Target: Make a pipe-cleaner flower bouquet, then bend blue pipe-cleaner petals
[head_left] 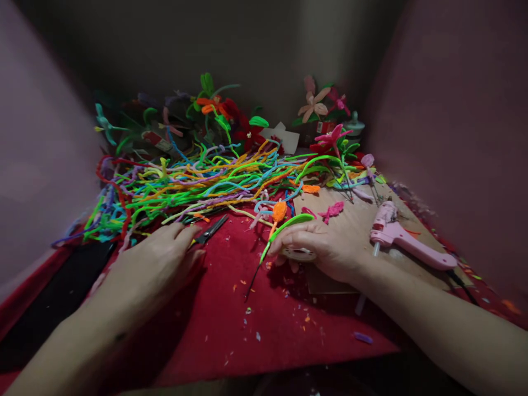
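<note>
My left hand [167, 256] has its fingers closed around the handles of a small pair of scissors [212, 230], whose dark blades point away to the right over the red cloth. My right hand [317, 245] grips a flower stem [266, 250] with a bright green pipe-cleaner leaf [291, 221] and a bare dark wire end pointing down. A white spool or tape roll [299, 253] sits under the same fingers, partly hidden. Just beyond them an orange pipe-cleaner piece [279, 212] stands by the leaf; I cannot tell if it is joined to the stem.
A heap of coloured pipe cleaners [198, 184] spreads across the back left. Finished pipe-cleaner flowers [313, 104] stand behind. On the board [346, 220] at right lies a pink glue gun [406, 242] with its cord. Fuzz scraps dot the red cloth [231, 330]; a black slab [53, 297] lies left.
</note>
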Demonstrator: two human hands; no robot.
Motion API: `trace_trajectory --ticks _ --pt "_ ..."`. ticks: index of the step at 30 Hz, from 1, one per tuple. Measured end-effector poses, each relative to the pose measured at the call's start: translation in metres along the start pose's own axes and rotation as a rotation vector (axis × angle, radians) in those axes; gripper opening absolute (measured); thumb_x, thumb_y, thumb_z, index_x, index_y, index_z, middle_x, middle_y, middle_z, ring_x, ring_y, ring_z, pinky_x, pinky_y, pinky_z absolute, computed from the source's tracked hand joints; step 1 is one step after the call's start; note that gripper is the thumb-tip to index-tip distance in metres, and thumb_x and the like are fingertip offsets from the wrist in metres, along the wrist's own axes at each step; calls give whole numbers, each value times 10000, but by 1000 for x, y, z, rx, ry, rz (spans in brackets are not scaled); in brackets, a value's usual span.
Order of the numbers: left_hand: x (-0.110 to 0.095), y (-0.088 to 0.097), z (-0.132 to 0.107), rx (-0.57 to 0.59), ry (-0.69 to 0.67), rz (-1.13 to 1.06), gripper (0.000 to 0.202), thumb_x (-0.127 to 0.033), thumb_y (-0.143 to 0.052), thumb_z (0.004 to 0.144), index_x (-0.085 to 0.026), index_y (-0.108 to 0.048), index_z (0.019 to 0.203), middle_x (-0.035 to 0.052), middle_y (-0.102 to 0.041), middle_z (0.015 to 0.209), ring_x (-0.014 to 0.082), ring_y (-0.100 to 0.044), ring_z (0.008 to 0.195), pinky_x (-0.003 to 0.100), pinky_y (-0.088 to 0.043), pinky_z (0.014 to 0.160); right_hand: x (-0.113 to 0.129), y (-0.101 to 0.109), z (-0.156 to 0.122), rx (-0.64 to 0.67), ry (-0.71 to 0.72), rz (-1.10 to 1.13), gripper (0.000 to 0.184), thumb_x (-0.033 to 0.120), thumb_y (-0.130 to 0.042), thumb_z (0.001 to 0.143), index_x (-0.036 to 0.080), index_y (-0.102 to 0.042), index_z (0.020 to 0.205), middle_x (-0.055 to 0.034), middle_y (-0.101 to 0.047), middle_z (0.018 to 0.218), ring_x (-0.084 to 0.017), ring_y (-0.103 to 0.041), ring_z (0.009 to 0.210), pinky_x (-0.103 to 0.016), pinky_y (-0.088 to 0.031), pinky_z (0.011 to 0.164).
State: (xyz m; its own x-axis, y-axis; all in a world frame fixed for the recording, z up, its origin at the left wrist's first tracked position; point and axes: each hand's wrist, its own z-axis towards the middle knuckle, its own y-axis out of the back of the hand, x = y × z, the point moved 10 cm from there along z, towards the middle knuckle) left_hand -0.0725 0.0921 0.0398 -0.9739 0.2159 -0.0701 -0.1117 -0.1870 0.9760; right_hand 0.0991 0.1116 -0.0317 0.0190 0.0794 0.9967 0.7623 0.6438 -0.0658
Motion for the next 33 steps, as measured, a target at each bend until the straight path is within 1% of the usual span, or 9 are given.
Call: trace_trajectory --ticks 2,4,6,8,12,17,20,27,33 --pt "-31 1 2 18 -136 -168 241 -232 -492 858 -155 -625 1044 87 -642 979 207 -608 824 315 -463 717 -3 -1 1 3 -29 108 238 257 -498 765 139 -704 775 -42 -634 671 -104 -527 547 -227 -423 503" --pt "-56 4 5 44 -223 -438 229 -268 -523 861 -200 -604 1064 30 -650 956 153 -604 806 251 -459 708 -3 -3 1 10 -33 154 239 257 -506 754 129 -707 772 -46 -641 666 -106 -529 535 -227 -426 493" --pt "-74 6 10 65 -256 -645 180 -283 -554 845 -218 -615 1001 -5 -654 893 126 -600 761 220 -460 683 -3 -4 1 11 -43 193 241 266 -517 742 125 -709 780 -49 -650 667 -107 -533 526 -224 -423 479" --pt "-84 4 17 77 -245 -724 168 -278 -573 832 -199 -618 974 1 -645 870 131 -594 763 228 -459 683 -3 -5 1 10 -53 228 242 286 -536 721 125 -709 775 -46 -650 653 -109 -535 516 -220 -421 460" --pt "-98 0 20 56 -279 -656 148 -210 -577 819 -170 -622 954 23 -606 871 139 -564 787 251 -447 703 -6 -4 0 -13 -73 265 218 298 -567 676 110 -674 650 -48 -632 582 -110 -529 464 -219 -409 430" --pt "-104 -3 13 8 -313 -645 174 -131 -536 827 -152 -606 985 40 -583 944 126 -557 856 239 -445 765 -13 0 1 -71 -119 339 192 279 -574 660 105 -636 609 -46 -615 518 -105 -508 395 -216 -390 390" --pt "-101 -6 13 2 -266 -662 159 -133 -546 820 -156 -610 963 29 -581 912 118 -558 809 239 -449 740 -12 -2 2 -52 -121 376 198 270 -571 663 93 -659 656 -57 -624 541 -114 -530 418 -215 -403 388" --pt "-93 -18 16 75 -145 -801 119 -211 -540 839 -159 -607 923 22 -591 817 134 -570 725 271 -471 686 -13 -8 1 23 -115 482 284 314 -588 695 78 -689 817 -76 -643 605 -147 -598 524 -217 -433 416" --pt "-94 -11 14 -3 -168 -722 130 -181 -551 829 -169 -611 943 20 -566 817 130 -556 739 262 -465 688 -16 -9 0 9 -140 481 263 330 -610 705 78 -664 761 -72 -633 621 -142 -598 540 -205 -423 408"
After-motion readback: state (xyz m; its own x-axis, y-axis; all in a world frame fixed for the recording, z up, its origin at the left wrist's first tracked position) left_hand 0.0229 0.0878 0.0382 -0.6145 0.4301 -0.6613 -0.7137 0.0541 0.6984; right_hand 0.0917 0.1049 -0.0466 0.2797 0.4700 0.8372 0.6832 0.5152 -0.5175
